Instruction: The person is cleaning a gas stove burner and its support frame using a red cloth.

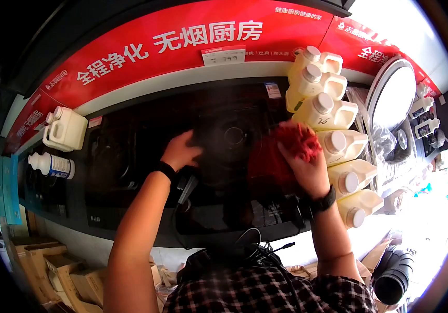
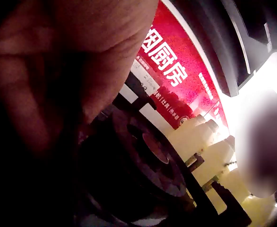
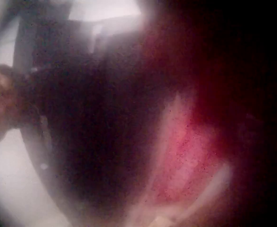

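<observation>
A dark glossy cooktop [image 1: 161,125] lies below both hands in the head view. The right hand [image 1: 307,169] grips a bunched red cloth [image 1: 297,141] over the cooktop's right part; part of the cloth hangs below the fingers. In the right wrist view the red cloth [image 3: 188,156] is blurred. The left hand [image 1: 182,151] is over the middle of the cooktop, left of a round burner [image 1: 234,135], with its fingers bent and no object seen in them. The left wrist view shows this hand [image 2: 67,61] large and dark beside the burner; whether it touches the surface cannot be told.
Several pale yellow jugs [image 1: 324,104] line the right side, beside a round white-faced item [image 1: 392,94]. At the left stand a cream jug [image 1: 70,130] and a white bottle [image 1: 59,166]. A red banner [image 1: 145,47] runs behind. Cables [image 1: 258,250] lie at the front edge.
</observation>
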A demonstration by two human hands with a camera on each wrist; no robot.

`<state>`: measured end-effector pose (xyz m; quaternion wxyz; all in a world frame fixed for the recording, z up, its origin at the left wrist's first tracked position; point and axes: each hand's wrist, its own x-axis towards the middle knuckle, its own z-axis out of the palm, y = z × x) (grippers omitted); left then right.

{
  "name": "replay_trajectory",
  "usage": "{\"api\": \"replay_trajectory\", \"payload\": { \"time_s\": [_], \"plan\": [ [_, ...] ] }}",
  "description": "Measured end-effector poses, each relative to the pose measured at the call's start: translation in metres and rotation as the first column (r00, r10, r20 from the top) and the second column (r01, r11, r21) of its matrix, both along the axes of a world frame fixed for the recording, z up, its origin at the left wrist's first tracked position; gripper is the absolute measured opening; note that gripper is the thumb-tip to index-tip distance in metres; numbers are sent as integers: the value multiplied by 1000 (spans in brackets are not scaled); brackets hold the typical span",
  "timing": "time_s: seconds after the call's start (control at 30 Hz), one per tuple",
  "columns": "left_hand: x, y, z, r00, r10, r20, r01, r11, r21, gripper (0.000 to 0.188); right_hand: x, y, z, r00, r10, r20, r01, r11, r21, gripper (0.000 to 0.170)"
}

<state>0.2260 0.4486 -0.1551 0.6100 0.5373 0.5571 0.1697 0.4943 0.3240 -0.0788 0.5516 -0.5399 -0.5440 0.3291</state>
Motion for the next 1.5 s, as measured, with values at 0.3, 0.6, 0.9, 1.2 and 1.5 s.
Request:
{"api": "replay_trajectory", "payload": {
  "time_s": [0.3,0.6,0.9,1.2,1.5],
  "plan": [
    [-11,-7,-15,969,12,-248,65,951,301,71,-8,57,-38,728,173,663,-147,985,-95,43],
    [-67,-57,9,963,-121,-239,229,836,498,76,-14,46,-18,218,437,873,-141,899,-415,31],
    [-186,-159,18,950,-8,-311,167,857,488,44,-37,64,11,789,-108,605,-75,960,268,28],
    [-232,-204,-17,730,176,-660,313,773,552,59,-73,92,-26,244,338,909,-211,933,-290,36],
    [-232,-204,-11,678,82,-730,367,823,433,71,-37,112,14,183,538,823,-391,808,-441,39]
  ]
}}
